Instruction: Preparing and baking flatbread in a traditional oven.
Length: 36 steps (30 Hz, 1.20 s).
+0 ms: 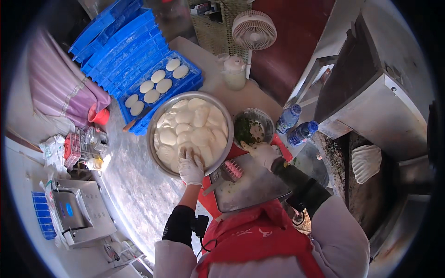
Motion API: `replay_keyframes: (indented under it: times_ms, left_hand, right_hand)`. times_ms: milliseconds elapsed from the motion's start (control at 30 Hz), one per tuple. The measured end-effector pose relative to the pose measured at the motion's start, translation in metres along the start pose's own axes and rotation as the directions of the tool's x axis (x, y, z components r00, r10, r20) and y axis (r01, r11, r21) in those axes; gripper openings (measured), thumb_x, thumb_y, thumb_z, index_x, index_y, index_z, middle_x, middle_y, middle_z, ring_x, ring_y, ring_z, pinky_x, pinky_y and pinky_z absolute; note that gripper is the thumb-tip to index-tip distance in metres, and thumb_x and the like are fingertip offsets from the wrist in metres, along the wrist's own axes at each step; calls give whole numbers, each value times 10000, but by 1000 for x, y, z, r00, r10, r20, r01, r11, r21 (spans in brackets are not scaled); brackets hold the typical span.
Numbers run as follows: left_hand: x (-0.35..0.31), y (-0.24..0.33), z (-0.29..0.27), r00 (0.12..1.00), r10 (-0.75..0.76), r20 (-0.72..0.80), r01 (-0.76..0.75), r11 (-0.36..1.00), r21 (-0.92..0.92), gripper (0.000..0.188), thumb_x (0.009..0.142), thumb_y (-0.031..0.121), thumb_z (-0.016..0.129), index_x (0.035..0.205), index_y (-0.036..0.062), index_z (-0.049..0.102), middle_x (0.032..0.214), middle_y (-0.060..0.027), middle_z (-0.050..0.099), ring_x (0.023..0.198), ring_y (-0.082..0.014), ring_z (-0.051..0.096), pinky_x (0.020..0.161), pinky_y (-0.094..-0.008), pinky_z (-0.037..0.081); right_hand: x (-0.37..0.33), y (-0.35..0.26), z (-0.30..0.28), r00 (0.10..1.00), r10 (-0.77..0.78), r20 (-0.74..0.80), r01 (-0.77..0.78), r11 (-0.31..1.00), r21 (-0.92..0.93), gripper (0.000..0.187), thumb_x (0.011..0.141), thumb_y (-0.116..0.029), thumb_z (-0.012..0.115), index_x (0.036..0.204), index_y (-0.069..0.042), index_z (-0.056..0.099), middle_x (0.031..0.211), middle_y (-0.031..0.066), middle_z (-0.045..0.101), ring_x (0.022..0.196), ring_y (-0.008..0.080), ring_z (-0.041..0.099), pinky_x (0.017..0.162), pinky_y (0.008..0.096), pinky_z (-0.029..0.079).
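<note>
A wide metal basin (150, 139) is full of pale, soft dough pieces (183, 129), smooth and pressed against one another. My left hand (191, 167), in a thin clear glove, lies over the basin's near edge with its fingers apart on the dough. To the right stands a smaller metal bowl (271, 124) with a dark green chopped mixture (244, 129) and a pale patch in it. The gloved right hand (263, 155) reaches over that bowl's near rim, its stained fingertips slightly apart. Below it, a pink spiked roller (233, 170) rests on a metal tray (252, 190).
Several flat dough rounds lie in a blue crate (192, 83) behind the basin, at left. Two blue-labelled bottles (288, 118) stand right of the bowl. A lidded jar (234, 76) and a fan (254, 30) are farther back. A metal cabinet (359, 104) rises at right.
</note>
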State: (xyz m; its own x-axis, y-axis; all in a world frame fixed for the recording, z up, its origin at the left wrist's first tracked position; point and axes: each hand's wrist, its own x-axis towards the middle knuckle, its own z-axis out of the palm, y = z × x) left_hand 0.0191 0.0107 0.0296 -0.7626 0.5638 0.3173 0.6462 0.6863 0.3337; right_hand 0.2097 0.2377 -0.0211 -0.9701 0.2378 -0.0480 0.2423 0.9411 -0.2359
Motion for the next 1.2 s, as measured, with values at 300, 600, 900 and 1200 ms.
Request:
replay_keyframes:
  times_ms: [300, 600, 900, 1200]
  left_hand:
    - [-2, -7, -5, 998, -49, 35, 49, 999, 16, 364, 878, 262, 446, 1169, 62, 538, 1269, -167, 474, 1002, -374, 545, 818, -442, 447]
    - [-3, -17, 15, 997, -36, 69, 38, 999, -26, 358, 894, 275, 440, 1172, 67, 526, 1273, -145, 459, 987, -367, 549, 794, -446, 451]
    - [-97, -14, -10, 957, 290, -28, -289, 929, -231, 359, 904, 108, 381, 1234, -15, 452, 1323, -189, 406, 1210, -370, 389, 1028, -468, 295]
    - [-112, 7, 40, 779, 374, 504, -318, 928, -196, 728, 772, 234, 609, 1326, -83, 260, 1295, -311, 351, 1210, -410, 369, 1019, -447, 320]
  right_hand:
    - [35, 4, -36, 989, -16, 149, -15, 979, 204, 160, 654, -202, 624, 773, -105, 672, 745, 162, 630, 752, 346, 624, 657, 433, 492]
    - [-7, 1, -45, 897, 395, -200, -110, 637, 763, 213, 646, -51, 627, 847, -80, 691, 756, 123, 647, 733, 269, 627, 683, 356, 490]
    - [-273, 108, -135, 94, 685, -723, 140, 709, 691, 190, 827, -179, 543, 946, -58, 629, 910, 74, 641, 774, 211, 606, 739, 321, 483]
    - [-439, 298, -100, -107, 633, -766, -832, 365, 418, 255, 816, -247, 529, 964, -58, 614, 862, 106, 620, 790, 261, 599, 730, 381, 485]
